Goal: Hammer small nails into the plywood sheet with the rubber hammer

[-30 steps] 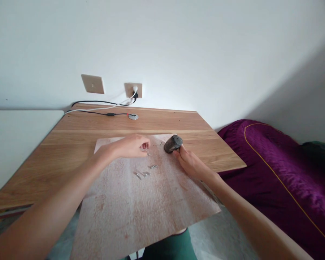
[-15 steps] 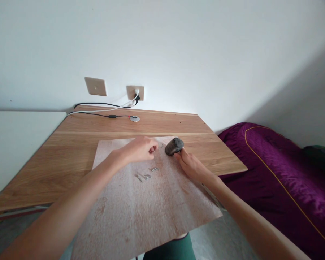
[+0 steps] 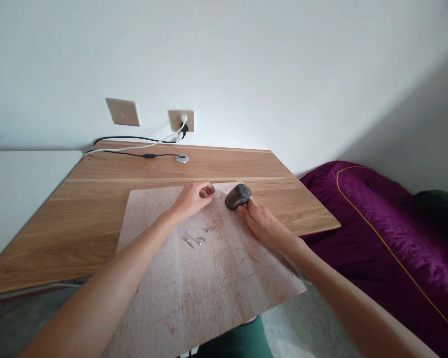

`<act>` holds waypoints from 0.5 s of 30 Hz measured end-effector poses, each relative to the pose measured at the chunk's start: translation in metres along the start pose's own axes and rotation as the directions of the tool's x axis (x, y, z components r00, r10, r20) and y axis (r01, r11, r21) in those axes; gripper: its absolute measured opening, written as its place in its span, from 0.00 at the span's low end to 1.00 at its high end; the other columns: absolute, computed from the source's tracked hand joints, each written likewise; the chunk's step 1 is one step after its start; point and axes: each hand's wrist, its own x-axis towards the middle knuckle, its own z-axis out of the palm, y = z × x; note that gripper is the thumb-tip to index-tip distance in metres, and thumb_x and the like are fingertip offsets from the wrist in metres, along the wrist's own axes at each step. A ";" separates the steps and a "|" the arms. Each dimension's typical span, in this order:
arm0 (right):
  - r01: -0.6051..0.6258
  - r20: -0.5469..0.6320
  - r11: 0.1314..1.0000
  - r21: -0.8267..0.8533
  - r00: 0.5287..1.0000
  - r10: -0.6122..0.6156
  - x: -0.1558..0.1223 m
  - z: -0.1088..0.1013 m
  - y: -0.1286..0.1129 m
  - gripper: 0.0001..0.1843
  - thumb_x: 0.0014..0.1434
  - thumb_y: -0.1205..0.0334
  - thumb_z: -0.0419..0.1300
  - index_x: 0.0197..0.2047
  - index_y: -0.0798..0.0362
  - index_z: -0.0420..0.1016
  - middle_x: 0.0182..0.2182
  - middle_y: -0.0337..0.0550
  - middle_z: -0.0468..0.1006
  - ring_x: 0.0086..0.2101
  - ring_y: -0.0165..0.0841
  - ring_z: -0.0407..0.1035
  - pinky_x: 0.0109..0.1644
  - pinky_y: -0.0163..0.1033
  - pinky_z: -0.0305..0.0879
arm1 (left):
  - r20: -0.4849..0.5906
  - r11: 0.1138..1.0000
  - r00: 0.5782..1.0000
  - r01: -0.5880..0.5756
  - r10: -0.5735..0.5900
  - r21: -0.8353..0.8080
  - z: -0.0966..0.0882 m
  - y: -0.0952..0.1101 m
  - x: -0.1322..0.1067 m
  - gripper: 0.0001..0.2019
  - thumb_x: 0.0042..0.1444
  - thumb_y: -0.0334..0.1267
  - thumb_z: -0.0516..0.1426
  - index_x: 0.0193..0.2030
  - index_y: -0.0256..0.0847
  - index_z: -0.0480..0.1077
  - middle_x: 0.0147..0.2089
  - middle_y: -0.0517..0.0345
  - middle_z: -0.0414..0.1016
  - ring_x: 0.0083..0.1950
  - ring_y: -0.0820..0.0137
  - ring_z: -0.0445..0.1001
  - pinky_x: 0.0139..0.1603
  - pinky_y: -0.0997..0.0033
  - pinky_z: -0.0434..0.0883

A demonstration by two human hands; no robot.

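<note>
- Far L of frame, mid-ht: flat white panel [image 3: 33,199].
- Lower L across to R of ctr: brown wood-grain worktop [image 3: 89,204].
- Upper L: square beige wall plate [image 3: 122,112] on pale wall [image 3: 283,74].
- L of ctr, back of worktop: white cable [image 3: 125,149] + thin black cables [image 3: 149,156]; white one runs up to beige wall socket [image 3: 172,119], plug in.
- Just below socket: round silver grommet [image 3: 181,159], set in worktop.
- Ctr down to bottom: thin rect. board, pale pinkish-brown w/ rough grain [image 3: 194,288]; far part on worktop, near end juts past front edge.
- Ctr, over far part of board: L hand [image 3: 192,200], fingers curled in; can't tell if sth small is pinched there.
- Ctr, below L hand in frame: small loose silver metal fasteners [image 3: 200,240], lying on board.
- Bottom ctr, under board: leg in dark green cloth [image 3: 239,343].
- R of ctr: dark grey hammer w/ thick blocky head [image 3: 239,196], head near board's far edge.
- Next to it: R hand [image 3: 261,223], wrapped round hammer's handle (mostly hidden).
- R side: purple cloth w/ yellow piping [image 3: 358,223].
</note>
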 end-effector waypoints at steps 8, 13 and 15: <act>0.040 -0.003 0.999 -0.011 0.999 -0.040 0.000 0.001 0.004 0.15 0.74 0.56 0.44 0.52 0.53 0.68 0.34 0.49 0.81 0.34 0.42 0.76 0.37 0.40 0.61 | 0.003 1.000 1.000 0.000 0.000 0.005 -0.002 0.001 0.001 0.05 0.51 0.27 0.60 0.34 0.40 0.75 0.31 0.61 0.79 0.30 0.74 0.74 0.35 0.74 0.71; 0.052 -0.011 0.999 -0.012 0.999 -0.052 0.000 0.001 0.005 0.17 0.74 0.56 0.44 0.56 0.53 0.68 0.35 0.50 0.81 0.36 0.43 0.77 0.39 0.41 0.63 | -0.001 1.000 1.000 -0.010 0.010 0.022 -0.001 -0.001 0.001 0.05 0.52 0.28 0.60 0.34 0.41 0.74 0.29 0.63 0.77 0.30 0.73 0.74 0.36 0.73 0.72; 0.052 -0.011 0.998 -0.019 0.999 -0.052 0.000 0.001 0.005 0.17 0.74 0.56 0.45 0.56 0.53 0.68 0.36 0.51 0.81 0.35 0.43 0.77 0.39 0.41 0.63 | -0.005 1.000 1.000 -0.018 0.018 0.019 -0.001 -0.002 0.001 0.05 0.52 0.28 0.60 0.34 0.41 0.74 0.29 0.63 0.78 0.30 0.73 0.74 0.36 0.74 0.72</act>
